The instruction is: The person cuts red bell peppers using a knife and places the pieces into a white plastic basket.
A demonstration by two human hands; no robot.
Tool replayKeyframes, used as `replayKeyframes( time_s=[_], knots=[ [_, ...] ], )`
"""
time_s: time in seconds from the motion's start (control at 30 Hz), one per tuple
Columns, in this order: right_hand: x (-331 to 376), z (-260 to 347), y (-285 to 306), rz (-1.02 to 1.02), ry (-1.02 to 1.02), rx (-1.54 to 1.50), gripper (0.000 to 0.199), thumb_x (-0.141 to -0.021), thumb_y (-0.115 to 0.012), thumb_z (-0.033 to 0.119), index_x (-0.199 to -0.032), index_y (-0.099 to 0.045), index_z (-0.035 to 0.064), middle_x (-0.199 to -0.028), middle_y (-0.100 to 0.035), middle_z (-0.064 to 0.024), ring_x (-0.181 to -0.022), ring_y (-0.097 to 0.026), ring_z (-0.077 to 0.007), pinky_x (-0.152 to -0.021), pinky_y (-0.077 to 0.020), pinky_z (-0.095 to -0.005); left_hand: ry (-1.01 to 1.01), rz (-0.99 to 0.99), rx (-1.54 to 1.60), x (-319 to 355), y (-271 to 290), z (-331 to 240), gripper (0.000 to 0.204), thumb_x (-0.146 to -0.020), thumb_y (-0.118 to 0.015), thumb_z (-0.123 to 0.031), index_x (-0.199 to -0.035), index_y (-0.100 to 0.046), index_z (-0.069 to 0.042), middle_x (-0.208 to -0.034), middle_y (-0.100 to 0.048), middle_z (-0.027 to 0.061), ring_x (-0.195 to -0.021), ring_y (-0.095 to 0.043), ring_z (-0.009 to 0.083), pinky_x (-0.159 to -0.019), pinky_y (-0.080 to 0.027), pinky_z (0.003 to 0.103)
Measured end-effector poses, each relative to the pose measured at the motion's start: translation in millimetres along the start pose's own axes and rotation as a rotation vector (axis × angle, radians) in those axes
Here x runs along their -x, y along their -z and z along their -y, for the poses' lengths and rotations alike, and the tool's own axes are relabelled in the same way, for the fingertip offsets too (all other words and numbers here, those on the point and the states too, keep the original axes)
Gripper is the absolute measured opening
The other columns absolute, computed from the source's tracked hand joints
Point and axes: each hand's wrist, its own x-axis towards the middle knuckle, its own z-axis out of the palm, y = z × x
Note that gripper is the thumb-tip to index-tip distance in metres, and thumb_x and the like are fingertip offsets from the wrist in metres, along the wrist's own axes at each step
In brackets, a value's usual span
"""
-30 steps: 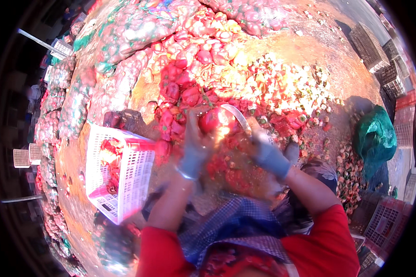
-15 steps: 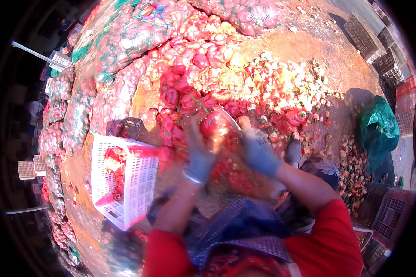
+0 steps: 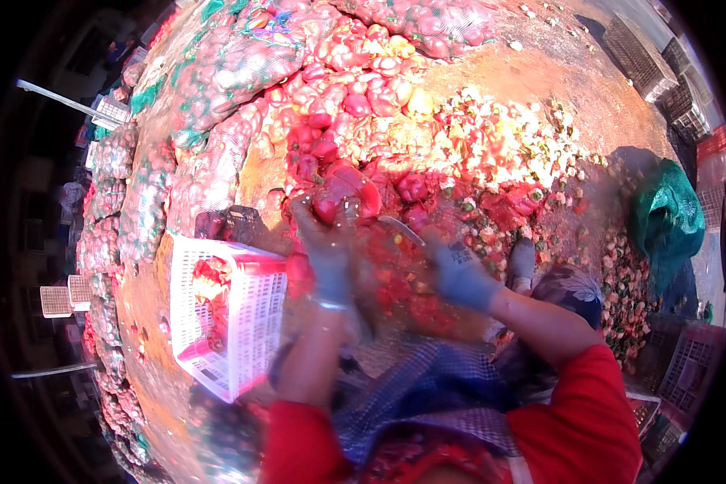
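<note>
My left hand (image 3: 324,256), in a blue-grey glove and blurred by motion, is closed around a red bell pepper (image 3: 343,192) above the pile. The pepper seems cut open, with part of it sticking out to the right. In my right hand (image 3: 463,274), also gloved, is a knife (image 3: 402,229) with a curved blade pointing left toward the pepper. A small gap shows between blade and pepper. Under both hands lie red peppers and wet red scraps (image 3: 395,274).
A white plastic crate (image 3: 254,323) with red pieces inside stands at my left. Net sacks of peppers (image 3: 226,81) line the far left. Cut-off cores (image 3: 516,145) spread to the right, near a green mesh sack (image 3: 668,214). Stacked crates (image 3: 637,56) stand at the far right.
My left hand has moved left and a little away from me with the pepper. The knife blade, earlier against the pepper, is now apart from it and lower.
</note>
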Motion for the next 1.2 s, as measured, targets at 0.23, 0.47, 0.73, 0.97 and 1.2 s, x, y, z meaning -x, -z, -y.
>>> replayKeyframes(
  time_s=[0.23, 0.47, 0.73, 0.97, 1.2],
  knots=[
    [-42.5, 21.8, 51.8, -0.111, -0.002, -0.427, 0.057, -0.086, -0.068, 0.026, -0.135, -0.047, 0.0057, -0.099, -0.067, -0.0167, -0.09, -0.067, -0.0306, -0.075, -0.0512, -0.0436, 0.167, 0.328, 0.316, 11.3, -0.2, -19.2, 0.037, -0.086, -0.067, -0.004, -0.118, -0.046, -0.003, -0.113, -0.053, 0.0071, -0.103, -0.054, 0.015, -0.091, -0.046, 0.03],
    [-37.2, 13.6, 61.1, 0.076, -0.043, -0.594, 0.058, -0.078, -0.071, 0.015, -0.131, -0.05, 0.0037, -0.095, -0.065, -0.0093, -0.086, -0.062, -0.0168, -0.076, -0.0513, -0.0343, 0.257, 0.581, 0.36, 18.5, 1.3, -18.1, 0.042, -0.086, -0.065, -0.005, -0.124, -0.047, -0.002, -0.117, -0.053, 0.0069, -0.112, -0.053, 0.0166, -0.097, -0.044, 0.031],
    [-30.5, 16.6, 69.8, 0.127, -0.208, -0.951, 0.041, -0.081, -0.066, 0.013, -0.119, -0.056, 0.002, -0.087, -0.064, -0.002, -0.073, -0.059, -0.0073, -0.063, -0.0496, -0.0263, 0.53, 0.649, 0.698, 18.7, 6.2, -20.2, 0.05, -0.088, -0.066, -0.008, -0.132, -0.043, -0.003, -0.121, -0.054, 0.0057, -0.115, -0.052, 0.0152, -0.097, -0.045, 0.031],
    [-33.3, 21.3, 48.5, -0.022, 0.006, -0.038, 0.052, -0.079, -0.072, 0.024, -0.125, -0.056, 0.0055, -0.099, -0.066, -0.0196, -0.077, -0.066, -0.0346, -0.067, -0.0531, -0.0452, 0.087, 0.503, 0.003, 34.1, -11.8, -0.1, 0.049, -0.085, -0.072, -0.012, -0.126, -0.047, -0.002, -0.113, -0.057, 0.0066, -0.101, -0.058, 0.0132, -0.086, -0.05, 0.029],
    [-36.2, 32.1, 65.3, 0.174, -0.254, -0.43, 0.036, -0.085, -0.067, 0.018, -0.118, -0.061, 0.0038, -0.082, -0.068, -0.0141, -0.074, -0.067, -0.0207, -0.066, -0.0528, -0.0364, 0.036, 0.489, -0.007, 40.8, -7.6, 12.9, 0.044, -0.085, -0.072, -0.009, -0.122, -0.049, 0.0, -0.109, -0.058, 0.007, -0.097, -0.059, 0.0122, -0.084, -0.051, 0.028]
  ],
)
